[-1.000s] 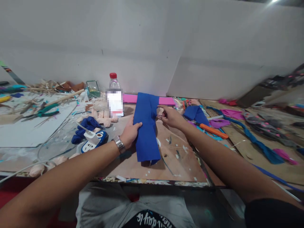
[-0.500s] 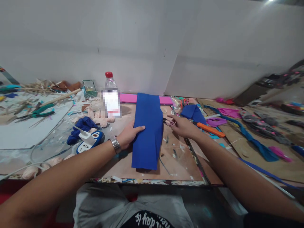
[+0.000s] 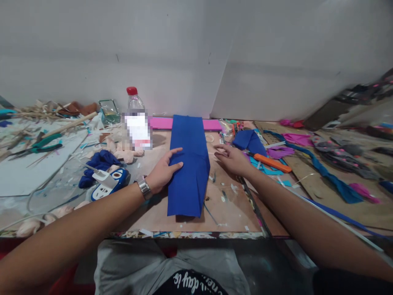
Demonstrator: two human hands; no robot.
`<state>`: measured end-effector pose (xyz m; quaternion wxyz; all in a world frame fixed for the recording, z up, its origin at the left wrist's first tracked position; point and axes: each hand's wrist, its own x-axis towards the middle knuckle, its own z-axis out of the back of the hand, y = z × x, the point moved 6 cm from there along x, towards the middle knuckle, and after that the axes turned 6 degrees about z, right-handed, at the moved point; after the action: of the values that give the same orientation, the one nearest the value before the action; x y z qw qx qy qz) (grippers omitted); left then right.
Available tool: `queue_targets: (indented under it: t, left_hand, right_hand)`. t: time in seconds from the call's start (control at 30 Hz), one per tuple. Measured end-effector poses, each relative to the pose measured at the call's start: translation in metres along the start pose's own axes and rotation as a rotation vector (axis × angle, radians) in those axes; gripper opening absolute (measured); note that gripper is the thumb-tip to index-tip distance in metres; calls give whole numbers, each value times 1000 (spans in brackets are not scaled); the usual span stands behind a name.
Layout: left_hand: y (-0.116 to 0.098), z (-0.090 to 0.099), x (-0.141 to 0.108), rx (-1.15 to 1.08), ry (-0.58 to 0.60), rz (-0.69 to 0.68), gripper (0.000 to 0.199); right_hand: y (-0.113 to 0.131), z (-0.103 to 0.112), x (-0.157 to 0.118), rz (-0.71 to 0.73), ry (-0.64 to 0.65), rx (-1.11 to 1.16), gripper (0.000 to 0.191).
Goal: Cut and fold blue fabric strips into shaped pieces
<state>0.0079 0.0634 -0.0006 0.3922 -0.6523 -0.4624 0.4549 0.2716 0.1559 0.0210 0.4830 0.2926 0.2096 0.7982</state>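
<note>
Long, creased, deep-blue strip [image 3: 188, 180]

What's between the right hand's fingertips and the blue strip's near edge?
Just a narrow stretch of bare board, seen in the head view; no object shows between the right hand and the blue strip there.

The long blue rectangular sheet [image 3: 188, 180] lies over the light-brown work board [image 3: 231, 213], its far end across the flat pink strip [image 3: 211, 125]. To the sheet's left are the red-capped clear plastic bottle [image 3: 134, 100], toward the back, the blue-and-white plastic power socket [image 3: 102, 191], nearer, and, farthest out, the green-handled metal pliers [image 3: 47, 140]; to its right, the folded blue piece [image 3: 250, 141] and, farther right, the elongated orange plastic tool [image 3: 272, 163].
</note>
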Motion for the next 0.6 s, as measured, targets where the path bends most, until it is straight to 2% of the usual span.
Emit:
queue_targets:
  t: [0.07, 0.17, 0.3, 0.43, 0.6]
  left_hand:
    - [2, -1, 0, 56, 28, 38, 39]
    - [3, -2, -1, 46, 20, 79, 32]
    - [0, -5, -3, 5, 29, 106, 40]
    - [-3, -9, -6, 0, 82, 55, 54]
    - [-3, -7, -6, 63, 78, 2, 58]
  right_hand:
    - [4, -9, -1, 37, 57, -7, 33]
    - [6, -17, -2, 38, 85, 91, 35]
    - [16, -20, -5, 18, 10, 309, 32]
    - [20, -34, -15, -274, 96, 809, 37]
    - [35, -33, -18, -291, 130, 1158, 32]
